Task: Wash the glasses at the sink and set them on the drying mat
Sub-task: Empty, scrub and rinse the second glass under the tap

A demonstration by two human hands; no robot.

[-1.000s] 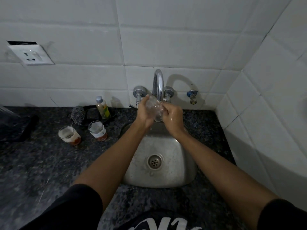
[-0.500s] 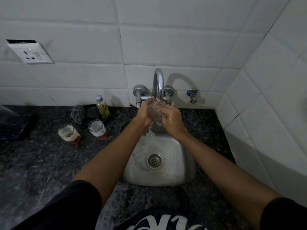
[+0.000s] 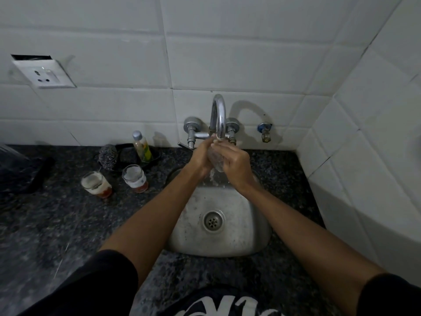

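Observation:
A clear glass (image 3: 215, 159) sits between my two hands right under the spout of the chrome tap (image 3: 218, 115), above the steel sink (image 3: 248, 226). My left hand (image 3: 201, 157) wraps its left side and my right hand (image 3: 235, 164) wraps its right side, so most of the glass is hidden. Water splashes below it. Two dirty glasses stand on the dark counter left of the sink: one with foam and a reddish base (image 3: 96, 184), another with a white band (image 3: 135, 179).
A small dressing bottle (image 3: 142, 147) and a steel scrubber (image 3: 108, 157) rest in a dark dish by the wall. A dark mat or cloth (image 3: 20, 174) lies at the far left. A wall socket (image 3: 44, 73) is upper left, and a tiled side wall stands right.
Both hands raised the glass closer to the spout and closed around it more tightly. Water now runs off it into the sink.

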